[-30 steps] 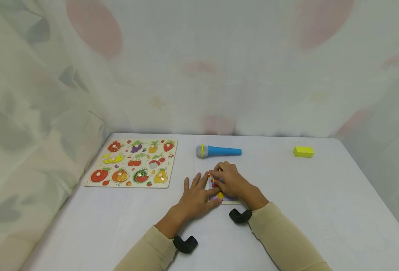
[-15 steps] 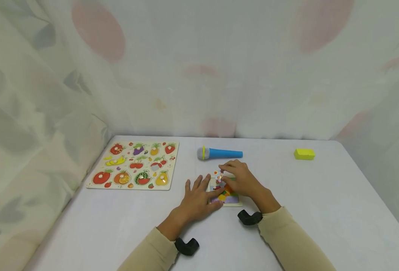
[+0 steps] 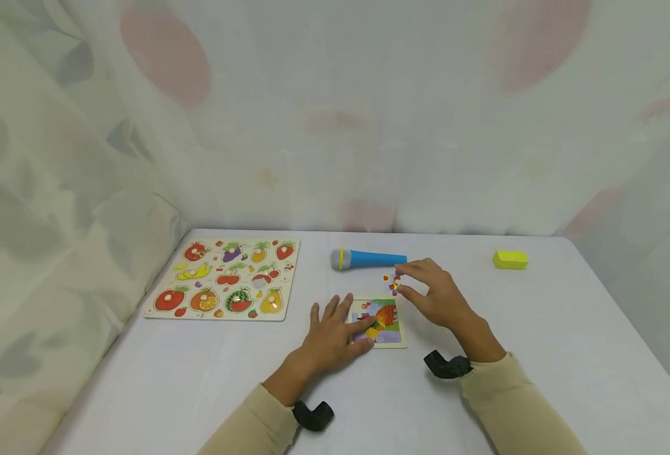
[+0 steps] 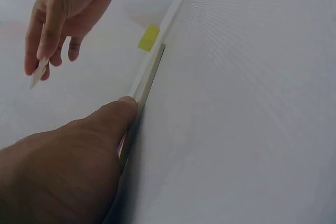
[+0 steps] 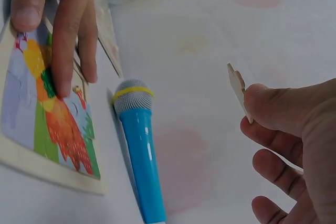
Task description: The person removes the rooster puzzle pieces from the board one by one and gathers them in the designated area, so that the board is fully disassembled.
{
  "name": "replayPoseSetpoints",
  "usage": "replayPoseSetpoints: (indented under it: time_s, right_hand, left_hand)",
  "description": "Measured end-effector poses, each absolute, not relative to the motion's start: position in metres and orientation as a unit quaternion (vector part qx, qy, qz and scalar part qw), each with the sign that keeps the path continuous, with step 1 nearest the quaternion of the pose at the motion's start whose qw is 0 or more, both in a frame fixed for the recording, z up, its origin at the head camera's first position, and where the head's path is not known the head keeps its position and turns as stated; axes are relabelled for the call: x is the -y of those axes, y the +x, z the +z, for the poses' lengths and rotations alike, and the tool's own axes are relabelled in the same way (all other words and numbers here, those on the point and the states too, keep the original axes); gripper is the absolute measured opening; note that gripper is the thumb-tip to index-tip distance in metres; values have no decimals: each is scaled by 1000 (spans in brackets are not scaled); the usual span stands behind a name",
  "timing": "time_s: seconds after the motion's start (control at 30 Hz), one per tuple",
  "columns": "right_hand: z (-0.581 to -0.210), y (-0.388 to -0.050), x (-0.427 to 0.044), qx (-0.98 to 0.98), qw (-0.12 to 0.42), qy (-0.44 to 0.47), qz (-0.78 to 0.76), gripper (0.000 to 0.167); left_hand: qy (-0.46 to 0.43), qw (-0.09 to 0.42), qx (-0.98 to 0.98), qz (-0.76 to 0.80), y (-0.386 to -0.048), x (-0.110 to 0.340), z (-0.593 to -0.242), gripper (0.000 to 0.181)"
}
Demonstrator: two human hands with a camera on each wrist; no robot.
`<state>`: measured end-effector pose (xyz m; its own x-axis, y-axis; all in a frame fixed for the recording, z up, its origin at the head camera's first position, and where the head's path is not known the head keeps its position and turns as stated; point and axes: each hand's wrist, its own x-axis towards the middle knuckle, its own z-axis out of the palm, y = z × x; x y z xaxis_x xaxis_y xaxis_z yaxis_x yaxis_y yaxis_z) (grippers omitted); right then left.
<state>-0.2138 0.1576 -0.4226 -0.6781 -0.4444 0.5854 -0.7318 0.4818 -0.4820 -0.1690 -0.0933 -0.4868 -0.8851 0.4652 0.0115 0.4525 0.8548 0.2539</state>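
A small jigsaw puzzle (image 3: 390, 337) in a pale wooden frame lies on the table, showing an orange and red bird-like picture. My left hand (image 3: 330, 335) rests on its left side with fingers straight and spread, covering part of the picture. My right hand (image 3: 442, 300) is up to the right of the puzzle, above the table. Between thumb and index finger it pinches a thin puzzle piece (image 5: 237, 92), seen edge-on in the right wrist view. Red and yellow print shows on that piece in the head view. The other right fingers are loosely bent.
Behind the puzzle lies a toy microphone (image 3: 376, 259) with a blue handle. A board with fruit pieces (image 3: 280, 314) is at the left. Toward the back right sits a yellow block (image 3: 510, 260). Patterned cloth (image 3: 335, 158) hangs along the table's back edge.
The right hand has lifted the puzzle piece off the puzzle and carried it right and slightly back. More of the picture now shows. The left hand has stayed nearly in place.
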Motion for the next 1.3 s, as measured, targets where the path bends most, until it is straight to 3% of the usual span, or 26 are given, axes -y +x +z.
replayPoseSetpoints:
  time_s: [1.0,1.3]
  right_hand:
    - [-450,-230,-235,829,262,305,389,49]
    - [-473,-236,-242,851,225,253,401,45]
  left_hand:
    - [241,20,-961,135,-169,94,-489,53]
    - [238,29,-962,133,-168,94,-487,54]
